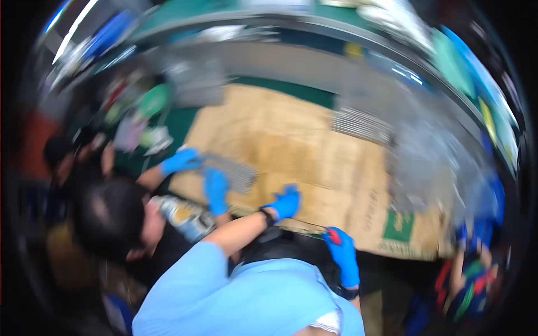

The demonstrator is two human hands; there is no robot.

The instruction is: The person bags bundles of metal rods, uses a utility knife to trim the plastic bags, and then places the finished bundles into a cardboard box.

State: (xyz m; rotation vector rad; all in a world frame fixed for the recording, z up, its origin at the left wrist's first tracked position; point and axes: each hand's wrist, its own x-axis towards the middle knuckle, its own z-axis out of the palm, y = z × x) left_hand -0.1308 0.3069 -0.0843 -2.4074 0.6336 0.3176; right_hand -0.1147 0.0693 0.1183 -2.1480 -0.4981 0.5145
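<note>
My left hand (286,203), in a blue glove, rests on the brown paper sheet (350,190) near the front edge of the bench. Its fingers look stretched out, with nothing seen in them, though the picture is blurred. By that same edge, farther right, my right hand (344,259) is closed around a small red object (334,236). Most of the object is hidden in the glove, so its kind does not show. Left of my left hand, a co-worker's blue-gloved hands (216,190) are at a grey ridged metal piece (238,175) on the paper.
The co-worker (112,218) leans in close at my left. A second ridged metal piece (360,124) lies at the back right, beside a heap of clear plastic bags (437,162). A shelf rail (280,21) crosses above the bench. Green and pink items (152,101) stand at the far left.
</note>
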